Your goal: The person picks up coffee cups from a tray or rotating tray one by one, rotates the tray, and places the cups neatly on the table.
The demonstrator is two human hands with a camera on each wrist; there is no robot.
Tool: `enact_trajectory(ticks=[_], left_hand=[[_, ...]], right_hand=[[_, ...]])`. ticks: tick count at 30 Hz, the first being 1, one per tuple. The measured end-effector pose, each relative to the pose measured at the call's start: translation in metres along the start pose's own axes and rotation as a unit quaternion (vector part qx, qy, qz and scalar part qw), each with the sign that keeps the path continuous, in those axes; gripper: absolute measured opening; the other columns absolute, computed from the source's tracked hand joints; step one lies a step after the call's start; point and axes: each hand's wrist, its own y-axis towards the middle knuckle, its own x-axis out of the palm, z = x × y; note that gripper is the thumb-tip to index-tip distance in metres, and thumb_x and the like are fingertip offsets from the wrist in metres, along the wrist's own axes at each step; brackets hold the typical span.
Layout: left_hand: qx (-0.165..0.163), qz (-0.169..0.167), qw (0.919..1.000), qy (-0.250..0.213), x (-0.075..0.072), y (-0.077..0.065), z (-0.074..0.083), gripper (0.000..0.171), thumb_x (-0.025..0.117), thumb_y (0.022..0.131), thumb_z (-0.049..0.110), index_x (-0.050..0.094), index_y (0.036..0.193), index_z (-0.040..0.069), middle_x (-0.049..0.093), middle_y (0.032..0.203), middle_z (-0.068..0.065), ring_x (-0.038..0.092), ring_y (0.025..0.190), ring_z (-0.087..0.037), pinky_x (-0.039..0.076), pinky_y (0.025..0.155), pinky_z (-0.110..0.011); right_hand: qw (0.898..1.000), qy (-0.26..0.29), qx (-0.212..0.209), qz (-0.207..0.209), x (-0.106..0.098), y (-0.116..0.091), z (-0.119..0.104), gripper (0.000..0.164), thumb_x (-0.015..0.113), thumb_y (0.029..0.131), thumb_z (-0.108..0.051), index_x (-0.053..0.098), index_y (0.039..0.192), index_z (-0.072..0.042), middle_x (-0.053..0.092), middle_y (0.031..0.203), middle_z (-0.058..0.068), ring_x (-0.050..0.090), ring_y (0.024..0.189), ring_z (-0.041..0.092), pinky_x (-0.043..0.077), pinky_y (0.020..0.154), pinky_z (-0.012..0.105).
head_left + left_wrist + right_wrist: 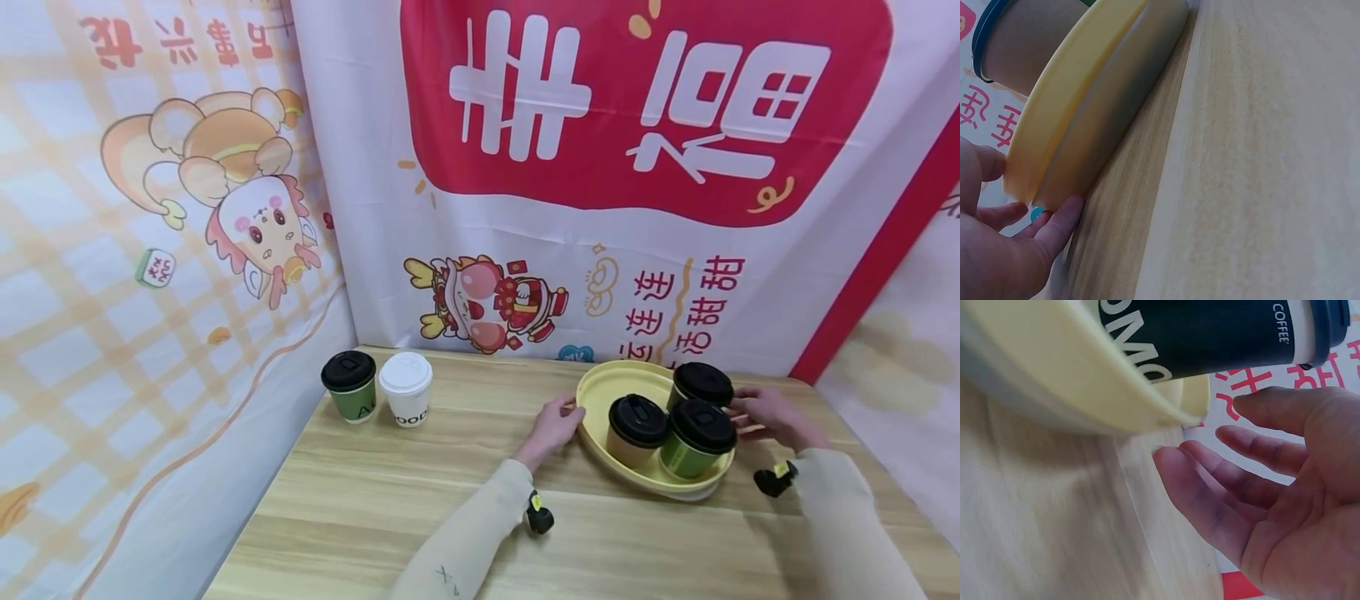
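A round yellow tray [602,393] sits on a whitish tray [703,494] whose edge peeks out below it. Three black-lidded paper cups stand in the yellow tray: a brown cup [628,452], a green cup [684,460] and a dark cup [1210,337] with white lettering. At the tray's left edge, my left hand [553,427] pinches the rim, thumb above and fingers against the side and underside, as the left wrist view shows. My right hand [776,417] is beside the right edge, fingers spread and slightly bent, a small gap from the rim in the right wrist view.
At the table's back left stand a green cup with a black lid [352,387] and a white cup with a white lid [407,390]. Printed cloth hangs behind and along the left side of the wooden table [360,508].
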Motion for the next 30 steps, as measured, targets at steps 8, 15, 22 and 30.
enact_trajectory(ticks=[8, 15, 22, 30], left_hand=[[-0.001, 0.000, 1.0000, 0.002, 0.000, 0.000, 0.000, 0.041, 0.058, 0.091, 0.026, 0.055, 0.128, 0.008, 0.065, 0.098, -0.006, 0.062, 0.077, -0.013, 0.054, 0.065, -0.027], [0.000, -0.007, 0.9996, -0.026, 0.001, -0.002, 0.001, 0.039, 0.058, 0.090, 0.024, 0.057, 0.125, 0.006, 0.064, 0.092, -0.005, 0.062, 0.076, -0.014, 0.054, 0.065, -0.028], [0.004, -0.011, 0.9993, -0.034, 0.001, -0.003, 0.001, 0.038, 0.057, 0.091, 0.020, 0.056, 0.124, 0.002, 0.064, 0.093, -0.006, 0.062, 0.078, -0.014, 0.055, 0.065, -0.029], [-0.001, -0.009, 0.9992, -0.040, 0.000, -0.003, -0.001, 0.038, 0.056, 0.092, 0.023, 0.055, 0.126, 0.005, 0.064, 0.095, -0.004, 0.061, 0.077, -0.013, 0.054, 0.065, -0.028]], right_hand=[[1.000, -0.009, 0.014, 0.018, 0.007, 0.012, -0.002, 0.029, 0.037, 0.091, -0.004, 0.042, 0.117, 0.007, 0.060, 0.076, -0.002, 0.061, 0.069, 0.014, 0.054, 0.068, 0.041], [0.999, -0.029, 0.006, 0.030, 0.010, 0.010, -0.001, 0.028, 0.033, 0.089, -0.001, 0.040, 0.115, 0.006, 0.054, 0.071, -0.001, 0.057, 0.066, 0.014, 0.053, 0.064, 0.040], [1.000, -0.001, -0.006, 0.027, 0.013, 0.006, 0.003, 0.026, 0.033, 0.087, 0.003, 0.043, 0.111, 0.004, 0.059, 0.074, 0.001, 0.061, 0.067, 0.016, 0.054, 0.068, 0.043], [0.998, -0.021, -0.034, 0.049, 0.023, -0.007, 0.009, 0.031, 0.036, 0.086, 0.004, 0.040, 0.117, 0.006, 0.054, 0.082, 0.005, 0.058, 0.068, 0.018, 0.054, 0.068, 0.045]])
